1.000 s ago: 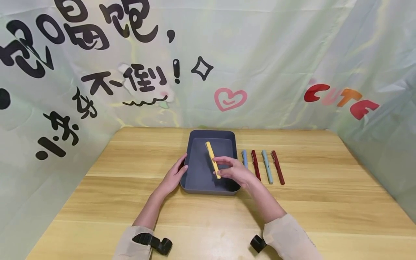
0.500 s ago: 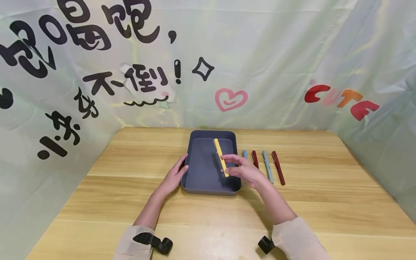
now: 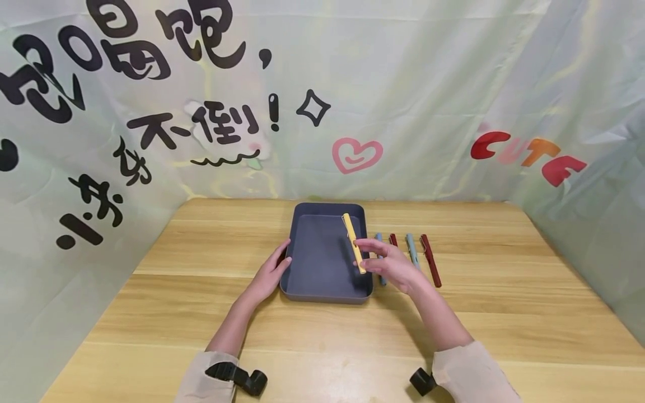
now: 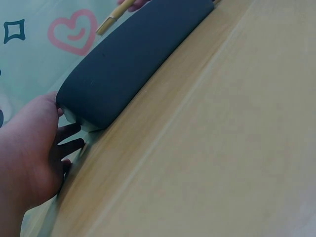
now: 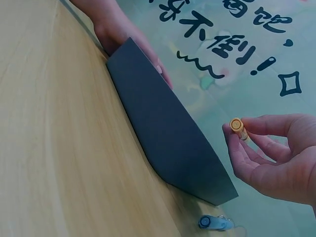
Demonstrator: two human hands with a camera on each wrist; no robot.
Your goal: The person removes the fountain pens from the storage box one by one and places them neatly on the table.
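Note:
My right hand (image 3: pixel 398 268) pinches a yellow pen (image 3: pixel 353 240) between thumb and fingers. In the head view, pen and fingertips appear over the right side of a dark grey tray (image 3: pixel 322 252). The right wrist view shows the pen (image 5: pixel 236 124) end-on, above the tray's rim. My left hand (image 3: pixel 266 275) rests against the tray's left side with fairly straight fingers; the left wrist view has this hand (image 4: pixel 34 148) at the tray's near corner. Right of the tray lie a blue pen (image 3: pixel 379 240), a dark red pen (image 3: pixel 393 239), a light blue pen (image 3: pixel 412 249) and another dark red pen (image 3: pixel 430 260), some partly hidden by my right hand.
The tray stands on a wooden table (image 3: pixel 211 235). Behind and along both sides hangs a pale printed cloth (image 3: pixel 423 101) with lettering and a pink heart. Black wrist cameras sit at both sleeves.
My right hand has moved right with the yellow pen, from the tray's middle to its right side. It covers more of the pens beside the tray. The left hand has stayed put.

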